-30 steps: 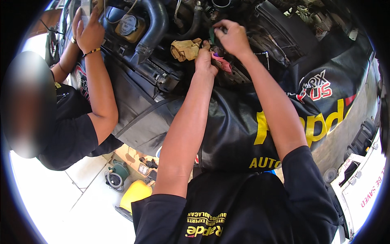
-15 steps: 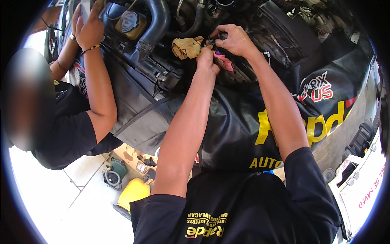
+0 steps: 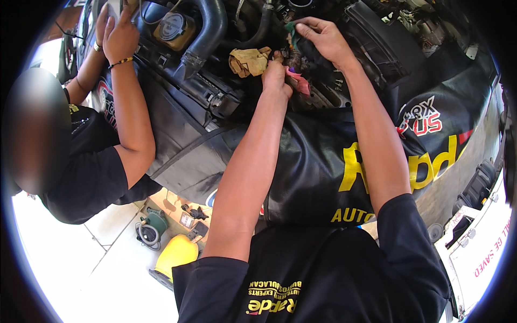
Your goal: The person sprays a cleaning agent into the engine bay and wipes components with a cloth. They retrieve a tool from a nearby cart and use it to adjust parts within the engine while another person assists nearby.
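Over the engine bay, my left hand is closed with its thumb up. A crumpled tan cloth bulges from its left side and a pink cloth from its right; whether they are one rag I cannot tell. Just right of the thumb is a small, dirty metal part, partly hidden; I cannot make out its kind. My right hand, farther right and a little higher, pinches a dark green rag between thumb and fingers, at the upper end of that part.
A co-worker's hands are at the upper left, near a capped reservoir. A black hose curves beside it. A black fender cover drapes the car's edge. On the floor stand a yellow container and a green machine.
My right hand has moved up and right, away from my left hand, drawing the green rag with it into fuller view. My left hand has hardly moved.
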A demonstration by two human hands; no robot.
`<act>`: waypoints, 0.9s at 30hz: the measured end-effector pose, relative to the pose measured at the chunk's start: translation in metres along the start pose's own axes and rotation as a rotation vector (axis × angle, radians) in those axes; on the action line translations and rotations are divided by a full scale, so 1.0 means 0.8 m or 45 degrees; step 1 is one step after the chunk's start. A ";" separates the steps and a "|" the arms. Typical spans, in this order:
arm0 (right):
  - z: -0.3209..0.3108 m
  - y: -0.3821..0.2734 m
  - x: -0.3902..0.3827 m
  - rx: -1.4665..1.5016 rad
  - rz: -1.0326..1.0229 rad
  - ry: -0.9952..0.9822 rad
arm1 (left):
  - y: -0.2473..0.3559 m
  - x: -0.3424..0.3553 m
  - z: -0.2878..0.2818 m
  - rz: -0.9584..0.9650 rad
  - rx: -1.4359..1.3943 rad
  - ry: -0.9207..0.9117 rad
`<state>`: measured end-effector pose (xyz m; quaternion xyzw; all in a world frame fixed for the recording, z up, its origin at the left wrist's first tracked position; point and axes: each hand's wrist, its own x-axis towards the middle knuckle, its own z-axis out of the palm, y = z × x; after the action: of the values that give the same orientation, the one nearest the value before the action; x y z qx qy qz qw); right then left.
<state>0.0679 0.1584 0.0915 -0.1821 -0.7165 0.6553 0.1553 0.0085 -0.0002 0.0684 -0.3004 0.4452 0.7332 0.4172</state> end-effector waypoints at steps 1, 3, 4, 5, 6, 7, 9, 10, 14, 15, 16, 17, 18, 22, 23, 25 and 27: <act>0.003 -0.002 -0.003 -0.151 -0.060 -0.108 | 0.001 -0.004 0.003 -0.006 -0.021 -0.033; 0.016 -0.014 -0.016 -0.649 -0.055 -0.286 | 0.002 -0.002 -0.002 -0.003 -0.001 -0.055; 0.027 -0.022 -0.019 -0.813 -0.119 -0.246 | 0.004 0.004 -0.010 0.006 0.040 -0.042; 0.028 -0.019 -0.020 -0.804 -0.139 -0.195 | 0.003 0.002 -0.008 0.001 0.084 -0.041; 0.028 -0.016 -0.023 -0.794 -0.160 -0.144 | 0.001 0.000 -0.005 0.013 0.114 -0.010; 0.028 -0.012 -0.025 -0.780 -0.148 -0.118 | -0.001 -0.003 -0.002 0.026 0.144 0.020; 0.032 -0.010 -0.024 -0.740 -0.141 -0.076 | -0.002 0.002 -0.005 0.071 0.143 0.036; 0.033 -0.010 -0.023 -0.780 -0.099 -0.052 | -0.004 0.010 -0.010 0.093 0.115 0.019; 0.055 -0.012 -0.022 -0.908 0.005 0.192 | -0.002 0.002 -0.006 0.113 0.201 0.023; 0.056 -0.007 -0.019 -0.932 0.010 0.290 | -0.001 -0.003 0.000 0.107 0.168 0.024; 0.049 -0.004 -0.015 -0.806 0.020 0.353 | -0.001 -0.008 0.006 0.100 0.135 0.026; 0.045 0.000 -0.011 -0.671 0.027 0.403 | 0.001 -0.011 0.006 0.102 0.098 0.038; 0.036 0.008 -0.005 -0.542 0.037 0.458 | -0.001 -0.007 0.004 0.093 0.096 0.042; 0.020 0.016 0.004 -0.371 0.052 0.405 | -0.006 0.012 -0.008 0.124 0.034 -0.051; 0.027 0.006 -0.006 -0.551 0.000 0.211 | -0.007 0.015 -0.012 0.145 0.008 -0.098; 0.039 0.002 -0.026 -1.131 -0.342 0.051 | -0.005 0.013 -0.013 0.099 0.121 -0.040; 0.039 0.003 -0.027 -1.067 -0.300 0.054 | -0.005 0.012 -0.013 0.056 0.171 -0.024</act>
<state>0.0725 0.1212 0.0869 -0.1597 -0.9331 0.2816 0.1564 0.0081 -0.0058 0.0547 -0.2550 0.4960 0.7134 0.4243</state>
